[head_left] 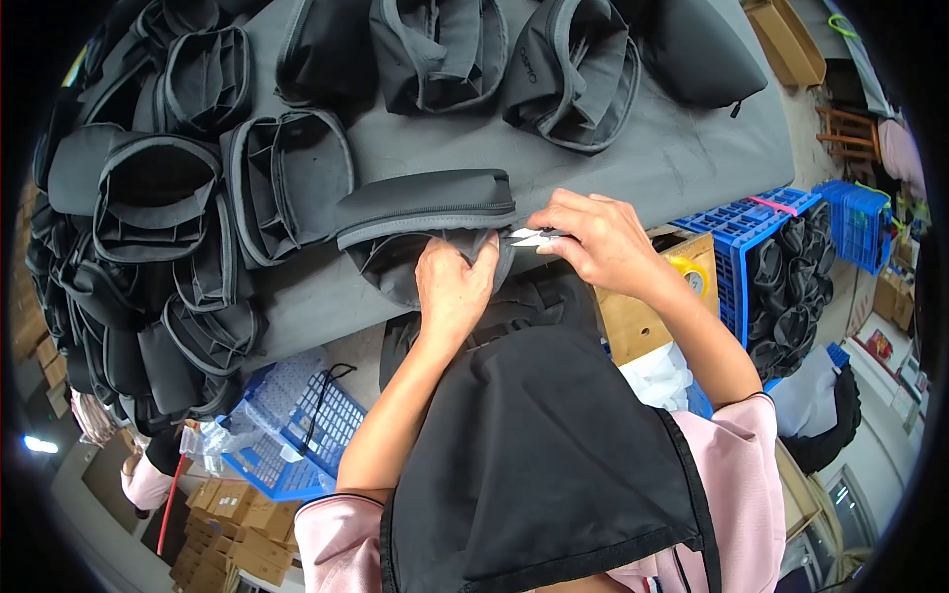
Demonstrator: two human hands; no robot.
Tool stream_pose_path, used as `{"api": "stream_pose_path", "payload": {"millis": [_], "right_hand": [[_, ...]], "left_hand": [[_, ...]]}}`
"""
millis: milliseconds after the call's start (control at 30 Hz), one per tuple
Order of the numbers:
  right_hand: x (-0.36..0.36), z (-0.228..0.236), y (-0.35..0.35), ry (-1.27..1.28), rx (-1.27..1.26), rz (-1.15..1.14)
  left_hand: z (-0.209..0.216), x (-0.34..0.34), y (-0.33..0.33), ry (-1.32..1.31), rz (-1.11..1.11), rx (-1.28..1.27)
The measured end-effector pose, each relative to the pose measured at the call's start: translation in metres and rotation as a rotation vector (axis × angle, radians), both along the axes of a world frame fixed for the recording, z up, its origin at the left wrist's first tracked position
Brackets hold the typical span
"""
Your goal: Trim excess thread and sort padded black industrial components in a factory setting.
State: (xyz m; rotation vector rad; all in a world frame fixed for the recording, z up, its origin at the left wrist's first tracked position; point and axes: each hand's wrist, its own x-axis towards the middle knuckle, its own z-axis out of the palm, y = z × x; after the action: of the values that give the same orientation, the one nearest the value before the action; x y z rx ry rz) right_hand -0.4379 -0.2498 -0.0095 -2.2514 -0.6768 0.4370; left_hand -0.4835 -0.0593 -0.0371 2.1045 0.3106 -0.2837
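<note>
At the near edge of a grey table (692, 183), a black pouch (425, 198) is gripped by the left hand (455, 282) while snips (531, 238) are clasped by the right hand (601, 242) at its right end.

One short word in faint, pale capitals is printed on the outer side of a dark grey pouch (575, 81) on the counter (697, 148), turned sideways in the view. Small pale label patches are seen on stacked cartons (259, 515), too small to be read. No other text can be made out.
</note>
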Motion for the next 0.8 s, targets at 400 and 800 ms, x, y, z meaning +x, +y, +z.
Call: {"api": "stream_pose_path", "payload": {"millis": [400,800], "right_hand": [[-0.004,0.009,0.005,-0.181,-0.133,-0.004],[-0.007,0.000,0.002,0.129,0.067,-0.148]], "left_hand": [[0.001,-0.001,-0.002,-0.004,0.028,-0.012],[-0.002,-0.001,-0.001,-0.081,0.075,-0.029]]}}
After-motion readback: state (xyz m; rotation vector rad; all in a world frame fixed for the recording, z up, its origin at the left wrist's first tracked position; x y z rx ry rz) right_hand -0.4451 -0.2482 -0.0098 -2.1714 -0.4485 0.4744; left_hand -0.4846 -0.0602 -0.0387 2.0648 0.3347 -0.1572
